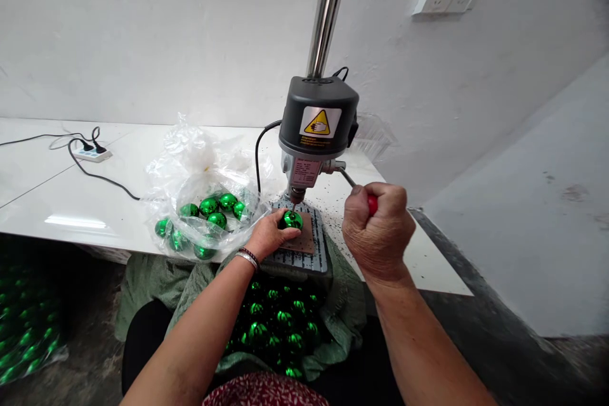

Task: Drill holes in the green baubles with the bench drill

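Green, glossy: one ball (pixel 293 220), upon the board (pixel 307 242) at the middle of the drill's base, by the table's (pixel 118 225) front edge. 
Left hand (pixel 267 236): thumb before the ball, fingers behind, grasping it from the left side. 
Right hand (pixel 379 225): fingers clenched about the red knob (pixel 372 205) of the lever (pixel 350 178), right of the drill (pixel 318 117). 
Bit (pixel 294 207): at the ball's top; whether it has entered, cannot tell. 
Bag (pixel 178 168), clear plastic: more balls, left of the base, reaching the table's front edge. 
Sack (pixel 345 307), green cloth: a further stock, below that edge. 
Handling, as judged: centre the ball's top under the bit; press it flat to the board, since a round, slick shell may roll; keep thumb and fingertips low on its sides; draw the lever evenly, with light force, lest the thin-looking wall crack; lift the bit fully before loosening the grasp.
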### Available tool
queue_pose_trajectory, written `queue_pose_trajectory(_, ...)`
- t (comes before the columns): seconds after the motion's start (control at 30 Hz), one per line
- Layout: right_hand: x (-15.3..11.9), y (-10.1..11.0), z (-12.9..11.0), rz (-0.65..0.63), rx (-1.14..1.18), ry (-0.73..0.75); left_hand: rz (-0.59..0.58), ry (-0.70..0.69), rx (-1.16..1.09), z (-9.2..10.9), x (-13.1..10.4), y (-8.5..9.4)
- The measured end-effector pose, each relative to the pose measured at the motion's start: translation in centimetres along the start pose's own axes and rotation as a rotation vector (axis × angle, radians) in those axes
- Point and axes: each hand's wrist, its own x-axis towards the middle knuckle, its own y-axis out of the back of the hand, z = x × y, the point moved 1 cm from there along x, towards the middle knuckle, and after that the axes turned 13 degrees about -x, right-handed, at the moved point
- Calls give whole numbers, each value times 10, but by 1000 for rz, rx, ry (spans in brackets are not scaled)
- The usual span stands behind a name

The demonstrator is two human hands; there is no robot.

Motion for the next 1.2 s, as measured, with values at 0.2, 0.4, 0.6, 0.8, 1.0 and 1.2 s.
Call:
queue_pose_trajectory(0.2, -17, -12, 7, 69, 28, 33, 11, 3, 8, 3, -2, 1)
queue_pose_trajectory(0.4, -9, -9, 6, 47, 30, 26, 23, -6, 11, 1, -1, -1)
queue_pose_trajectory(0.6, 68, 11, -17, -117, 0, -98, 89, -39, -23, 6, -11, -2)
queue_pose_trajectory(0.8, 83, 8, -24, -121, 15, -160, -48, -36, -17, 15, -66, 25)
queue_pose_trajectory(1.0, 80, 3, -26, -74, 4, -197, 144, -2, 152, 23, -79, 76)
queue_pose_trajectory(1.2, 81, 1, -23, -10, 18, -158, 190, 31, 677, 15, -11, 112)
